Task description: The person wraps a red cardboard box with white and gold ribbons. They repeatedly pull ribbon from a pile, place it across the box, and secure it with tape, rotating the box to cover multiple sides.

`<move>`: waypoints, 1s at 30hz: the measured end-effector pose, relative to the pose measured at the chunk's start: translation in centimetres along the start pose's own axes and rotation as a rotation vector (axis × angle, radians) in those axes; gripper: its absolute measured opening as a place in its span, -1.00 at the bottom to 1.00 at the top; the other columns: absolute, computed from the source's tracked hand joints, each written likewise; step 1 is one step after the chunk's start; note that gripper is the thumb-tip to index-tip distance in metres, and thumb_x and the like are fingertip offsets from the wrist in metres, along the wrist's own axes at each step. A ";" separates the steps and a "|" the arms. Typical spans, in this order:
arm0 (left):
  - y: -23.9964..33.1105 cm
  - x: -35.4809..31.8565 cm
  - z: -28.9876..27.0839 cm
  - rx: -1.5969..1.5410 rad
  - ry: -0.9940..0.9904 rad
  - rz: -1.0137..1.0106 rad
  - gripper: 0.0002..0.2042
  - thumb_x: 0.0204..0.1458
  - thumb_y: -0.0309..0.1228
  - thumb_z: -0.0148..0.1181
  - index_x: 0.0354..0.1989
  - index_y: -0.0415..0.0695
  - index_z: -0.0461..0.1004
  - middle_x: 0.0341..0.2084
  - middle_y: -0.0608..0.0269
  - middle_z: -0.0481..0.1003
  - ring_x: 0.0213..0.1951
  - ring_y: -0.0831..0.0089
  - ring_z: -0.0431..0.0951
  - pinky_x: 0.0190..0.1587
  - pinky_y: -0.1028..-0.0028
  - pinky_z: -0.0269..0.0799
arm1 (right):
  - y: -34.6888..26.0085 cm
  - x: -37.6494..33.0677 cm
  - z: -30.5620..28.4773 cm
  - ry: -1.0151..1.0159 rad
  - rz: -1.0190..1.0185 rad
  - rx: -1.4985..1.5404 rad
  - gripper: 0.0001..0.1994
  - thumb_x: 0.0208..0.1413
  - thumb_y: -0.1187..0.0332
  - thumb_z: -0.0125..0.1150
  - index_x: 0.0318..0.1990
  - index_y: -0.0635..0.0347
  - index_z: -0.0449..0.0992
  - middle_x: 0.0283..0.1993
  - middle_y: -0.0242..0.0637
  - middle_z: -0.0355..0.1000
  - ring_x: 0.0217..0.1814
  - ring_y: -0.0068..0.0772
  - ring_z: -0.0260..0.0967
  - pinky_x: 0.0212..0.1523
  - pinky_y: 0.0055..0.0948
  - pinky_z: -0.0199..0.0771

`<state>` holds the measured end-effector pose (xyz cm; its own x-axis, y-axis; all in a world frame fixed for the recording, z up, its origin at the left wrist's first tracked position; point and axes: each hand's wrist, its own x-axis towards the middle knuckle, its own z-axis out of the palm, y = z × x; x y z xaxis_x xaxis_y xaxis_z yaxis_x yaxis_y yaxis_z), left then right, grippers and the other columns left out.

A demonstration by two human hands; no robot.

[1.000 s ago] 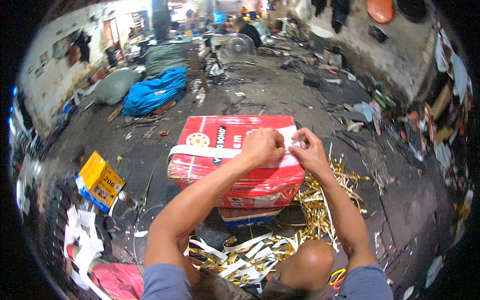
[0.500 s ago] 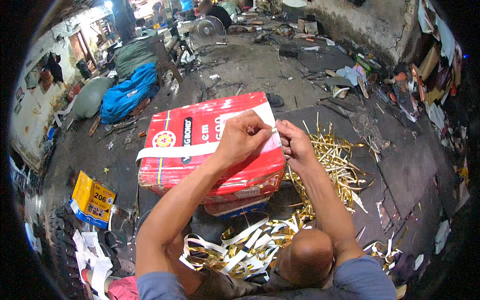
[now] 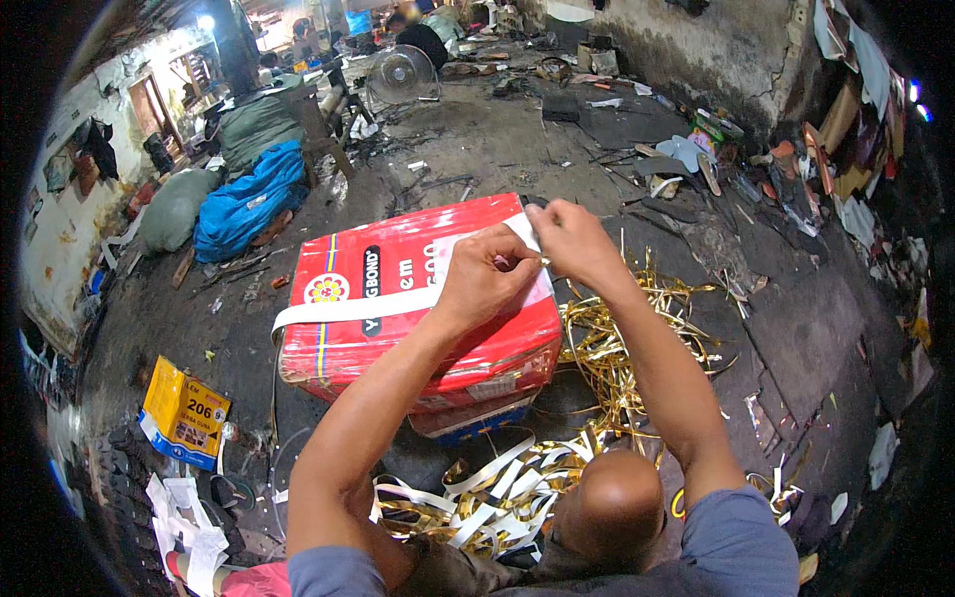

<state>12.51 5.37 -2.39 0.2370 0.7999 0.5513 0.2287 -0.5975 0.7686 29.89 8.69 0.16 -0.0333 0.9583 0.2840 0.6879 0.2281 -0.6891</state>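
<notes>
A red cardboard box [image 3: 428, 370] stands before me, its top used as a work surface. Across the top runs a flat white strip [image 3: 383, 304], its loose end curling over the left edge. My left hand [image 3: 487, 274] rests on the box, thumb and fingers pinched on the strip, a small gold glint at the fingertips. At the box's right edge my right hand [image 3: 575, 242] is closed, knuckles up, just beyond the left fingertips. What its fingers hold is hidden. A white patch [image 3: 521, 229] shows on the box top between the hands.
Gold strips [image 3: 637, 343] lie heaped right of the box. White and gold strips [image 3: 497, 497] are piled near my knees. A yellow carton [image 3: 186, 410] lies at left; a blue bundle [image 3: 251, 204] and a fan [image 3: 402, 75] stand farther off. Scraps litter the floor.
My right hand has moved farther away along the box's right edge and turned knuckles up. The left hand keeps its pinch in nearly the same place. The view has shifted slightly.
</notes>
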 end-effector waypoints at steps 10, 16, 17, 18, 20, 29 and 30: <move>-0.1 -0.2 -0.6 -0.003 -0.020 -0.107 -0.97 0.07 -0.60 0.34 -0.39 -0.30 0.66 -0.40 0.27 0.58 -0.37 0.61 0.57 -0.36 0.55 0.49 | 5.6 -0.7 6.3 0.154 0.005 0.348 -0.68 0.37 0.28 0.10 -0.28 0.45 0.55 -0.41 -0.06 0.56 -0.34 -0.47 0.40 -0.25 -0.27 0.44; -0.7 0.0 -0.7 -0.042 -0.026 -0.077 -0.95 0.10 -0.63 0.35 -0.40 -0.29 0.64 -0.38 0.28 0.57 -0.40 0.64 0.54 -0.41 0.57 0.47 | 8.8 -2.3 9.8 0.125 0.074 0.393 -0.73 0.29 0.34 0.06 -0.24 0.43 0.57 -0.33 0.11 0.56 -0.24 -0.07 0.53 -0.19 -0.12 0.46; -0.8 0.0 -0.7 -0.060 -0.026 -0.094 -0.95 0.10 -0.63 0.35 -0.40 -0.29 0.64 -0.38 0.28 0.57 -0.41 0.64 0.54 -0.41 0.57 0.47 | 9.5 -2.6 10.4 0.126 0.072 0.402 -0.74 0.25 0.37 0.05 -0.24 0.44 0.58 -0.30 0.21 0.56 -0.20 0.13 0.59 -0.16 -0.05 0.47; -1.0 -0.1 -0.8 -0.069 -0.028 -0.109 -0.95 0.10 -0.64 0.35 -0.40 -0.29 0.64 -0.38 0.28 0.57 -0.41 0.64 0.53 -0.40 0.57 0.47 | 10.2 -3.3 11.0 0.113 0.089 0.390 -0.75 0.23 0.38 0.05 -0.25 0.44 0.57 -0.31 0.19 0.56 -0.21 0.08 0.58 -0.17 -0.06 0.47; -1.1 -0.1 -0.9 -0.088 -0.032 -0.134 -0.95 0.10 -0.65 0.34 -0.40 -0.29 0.65 -0.38 0.28 0.57 -0.41 0.63 0.53 -0.39 0.56 0.47 | 11.7 -4.7 12.3 0.092 0.120 0.364 -0.77 0.20 0.42 0.04 -0.26 0.43 0.57 -0.32 0.15 0.57 -0.25 -0.02 0.57 -0.18 -0.08 0.46; -0.2 0.3 -0.7 -0.003 -0.037 -0.106 -0.96 0.08 -0.66 0.33 -0.39 -0.30 0.65 -0.37 0.27 0.57 -0.36 0.63 0.55 -0.38 0.57 0.48 | 22.2 -7.0 20.8 0.077 0.221 0.358 -0.80 0.12 0.37 0.22 -0.28 0.38 0.60 -0.31 0.19 0.55 -0.25 0.22 0.54 -0.23 -0.02 0.45; -0.4 0.1 -0.7 -0.009 -0.035 -0.119 -0.97 0.07 -0.65 0.33 -0.39 -0.29 0.65 -0.37 0.27 0.57 -0.36 0.63 0.55 -0.38 0.57 0.49 | 23.0 -7.3 21.2 0.065 0.227 0.427 -0.80 0.11 0.37 0.23 -0.28 0.38 0.60 -0.32 0.20 0.55 -0.25 0.22 0.54 -0.23 -0.02 0.45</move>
<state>11.77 5.78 -2.39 0.2417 0.8624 0.4448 0.2487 -0.4981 0.8307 30.57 10.60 -31.95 0.1383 0.9823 0.1264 0.3133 0.0777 -0.9465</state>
